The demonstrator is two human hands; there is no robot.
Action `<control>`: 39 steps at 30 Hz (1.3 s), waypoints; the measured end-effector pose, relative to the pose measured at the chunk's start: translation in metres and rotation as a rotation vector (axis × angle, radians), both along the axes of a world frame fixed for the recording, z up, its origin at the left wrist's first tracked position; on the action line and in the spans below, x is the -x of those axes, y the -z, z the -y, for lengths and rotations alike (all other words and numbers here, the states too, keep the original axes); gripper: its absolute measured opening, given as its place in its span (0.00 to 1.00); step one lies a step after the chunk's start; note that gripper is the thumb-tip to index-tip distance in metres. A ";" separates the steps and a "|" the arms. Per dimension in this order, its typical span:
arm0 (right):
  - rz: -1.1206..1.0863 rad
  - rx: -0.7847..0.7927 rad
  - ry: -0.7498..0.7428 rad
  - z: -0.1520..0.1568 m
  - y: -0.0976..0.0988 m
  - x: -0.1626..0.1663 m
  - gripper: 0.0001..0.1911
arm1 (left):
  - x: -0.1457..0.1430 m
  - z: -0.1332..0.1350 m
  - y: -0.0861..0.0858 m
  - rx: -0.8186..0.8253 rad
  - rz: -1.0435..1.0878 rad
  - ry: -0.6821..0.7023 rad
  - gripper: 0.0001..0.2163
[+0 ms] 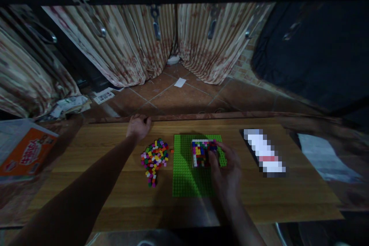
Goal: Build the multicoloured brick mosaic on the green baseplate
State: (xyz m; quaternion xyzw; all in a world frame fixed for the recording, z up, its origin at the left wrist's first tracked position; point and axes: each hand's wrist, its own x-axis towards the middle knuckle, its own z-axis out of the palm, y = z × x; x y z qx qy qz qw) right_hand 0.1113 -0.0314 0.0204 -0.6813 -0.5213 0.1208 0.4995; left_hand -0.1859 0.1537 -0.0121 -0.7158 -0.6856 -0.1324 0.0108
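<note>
On the green studded baseplate (184, 178) sits a low, square, multicoloured brick build (199, 153) with white bricks along its far and left edges. My right hand (229, 167) is closed at the build's right side, thumb and index finger against it, covering part of it. Left of the baseplate lies a loose pile of small coloured toy bricks (155, 157). Beyond that pile, my left hand (138, 126) rests at the table's far edge with its fingers curled in. Whatever may be inside its fingers is hidden.
The wooden table (115, 200) carries a dark-edged tablet-like object (263, 153), its face pixelated, on the right. A white sheet (325, 157) lies off the right edge. An orange and white box (25, 150) stands at left. Metal hooks (211, 29) hang overhead before striped curtains (123, 46).
</note>
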 end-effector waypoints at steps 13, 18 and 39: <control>-0.378 0.253 0.037 -0.014 0.011 0.012 0.38 | 0.000 0.000 0.001 -0.012 -0.022 0.002 0.19; -0.401 0.254 0.032 -0.015 0.011 0.011 0.38 | 0.000 0.000 0.002 -0.014 -0.026 -0.015 0.20; -0.639 0.273 -0.036 -0.020 0.010 0.000 0.31 | 0.000 0.000 0.001 -0.005 -0.004 -0.019 0.20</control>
